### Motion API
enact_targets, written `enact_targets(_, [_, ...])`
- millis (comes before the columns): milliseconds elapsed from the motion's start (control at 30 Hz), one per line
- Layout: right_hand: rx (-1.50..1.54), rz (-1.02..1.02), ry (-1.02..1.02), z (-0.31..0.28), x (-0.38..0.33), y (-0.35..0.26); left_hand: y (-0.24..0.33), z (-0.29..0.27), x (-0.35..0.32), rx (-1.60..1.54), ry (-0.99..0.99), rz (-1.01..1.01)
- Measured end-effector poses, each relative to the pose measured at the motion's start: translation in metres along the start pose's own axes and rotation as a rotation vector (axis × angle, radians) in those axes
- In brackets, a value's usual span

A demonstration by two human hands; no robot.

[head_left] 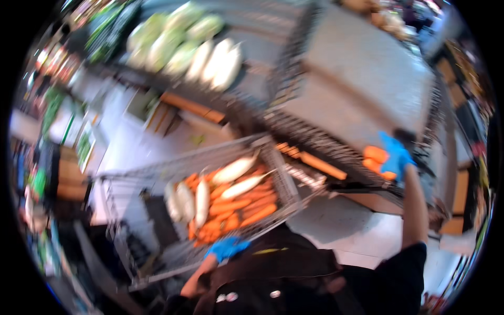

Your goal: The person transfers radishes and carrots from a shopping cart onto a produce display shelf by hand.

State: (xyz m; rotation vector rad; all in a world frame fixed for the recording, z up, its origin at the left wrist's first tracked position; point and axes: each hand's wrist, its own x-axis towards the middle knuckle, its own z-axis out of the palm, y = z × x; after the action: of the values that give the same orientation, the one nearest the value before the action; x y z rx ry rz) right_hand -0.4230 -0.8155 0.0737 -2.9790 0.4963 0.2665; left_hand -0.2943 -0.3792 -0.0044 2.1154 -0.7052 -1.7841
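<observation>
My right hand, in a blue glove, reaches over the near right corner of a wide display bin. It is closed around a few orange carrots at the bin's edge; blur hides the fingertips. Lower down, my left hand, gloved in blue too, grips the near rim of a grey mesh basket cart. Inside that cart lies a pile of carrots, with several white radishes on top and along its left side.
Beyond the cart, a second bin holds cabbages, white radishes and dark green vegetables. A black slatted divider separates the bins. White boxes with greens stand at left. Pale floor shows beside the cart.
</observation>
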Motion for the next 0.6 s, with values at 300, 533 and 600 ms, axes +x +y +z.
enact_targets(300, [0.343,-0.279,0.216,0.04,-0.009,-0.184,-0.082,-0.012,0.017,-0.253,0.114,-0.145])
enact_targets(533, [0.291,-0.388,-0.668,0.139,0.023,-0.27,-0.094,-0.026,0.069,0.259,0.105,-0.182])
enact_targets(600, [0.293,-0.32,-0.771,0.166,0.035,-0.285,-0.096,-0.025,0.071,0.281,0.044,-0.221])
